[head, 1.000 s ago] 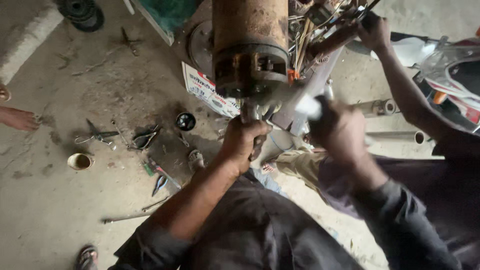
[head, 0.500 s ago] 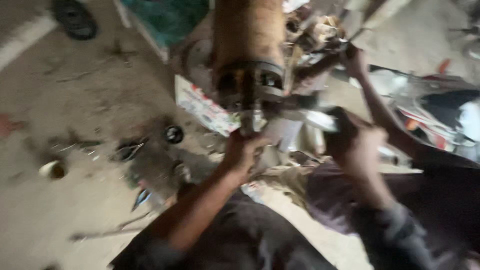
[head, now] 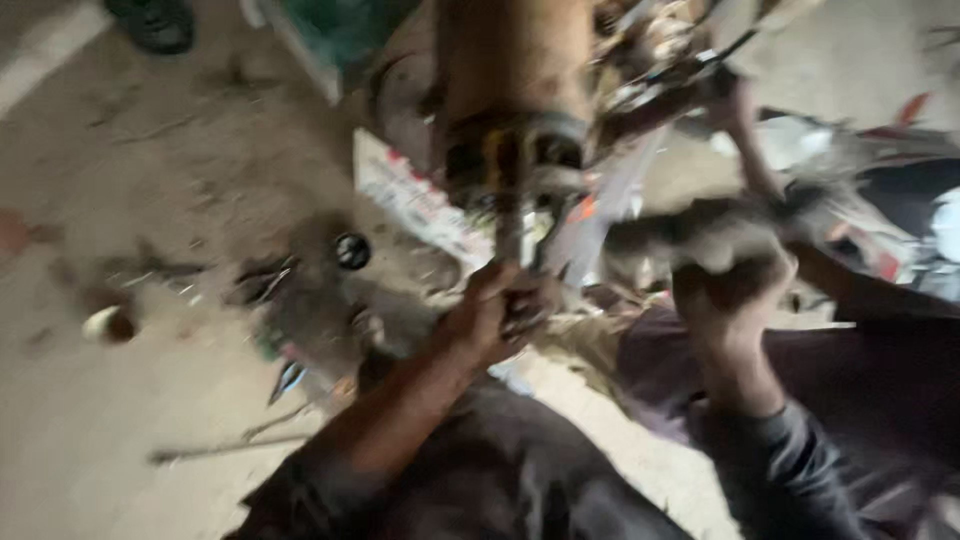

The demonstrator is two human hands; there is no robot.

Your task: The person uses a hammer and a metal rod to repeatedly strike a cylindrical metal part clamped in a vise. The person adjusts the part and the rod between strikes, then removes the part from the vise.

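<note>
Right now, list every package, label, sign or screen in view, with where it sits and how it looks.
Printed card: flat on the floor, left of the rusty cylinder and above the left hand; white rectangle with red and dark marks, blurred.
Green box: top edge, left of the cylinder; green with a pale rim, partly cut off.
No screens show.

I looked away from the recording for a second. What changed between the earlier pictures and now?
The right hand has dropped from beside the metal shaft and now grips a blurred dark tool lower, further right. The view has swung, so the floor clutter sits further left. The left hand stays clamped at the shaft's lower end under the rusty cylinder; another person's arm still reaches in above.
</note>
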